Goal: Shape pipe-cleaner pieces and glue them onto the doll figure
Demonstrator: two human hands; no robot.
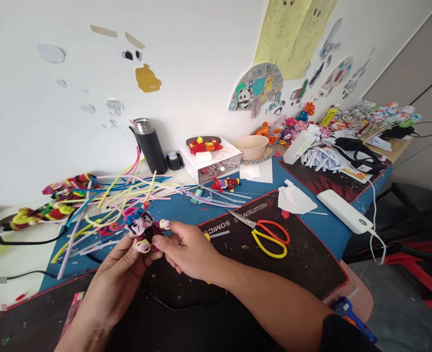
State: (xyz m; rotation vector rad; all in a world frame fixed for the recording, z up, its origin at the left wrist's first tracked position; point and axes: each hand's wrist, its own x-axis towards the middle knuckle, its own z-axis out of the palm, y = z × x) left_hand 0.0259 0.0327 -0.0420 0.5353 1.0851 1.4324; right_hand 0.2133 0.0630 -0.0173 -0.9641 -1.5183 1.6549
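1. While the left hand (124,268) cups the fuzzy doll (142,226) from below in the head view, the right hand (193,249) pinches its side, above the dark mat (238,274).
2. Light, steady fingertip pressure probably suits the doll, as hard squeezing could flatten its pile.
3. Keeping the right forearm clear of the scissors (262,234) lying on the mat seems wise.

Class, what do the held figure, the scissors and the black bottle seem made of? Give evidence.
Held figure: probably pipe cleaners, matte and fuzzy-looking.
Scissors: likely steel blades, from their grey sheen; smooth handles, perhaps plastic-coated.
Black bottle: shiny silver top suggests metal; satin body could be coated metal or plastic.
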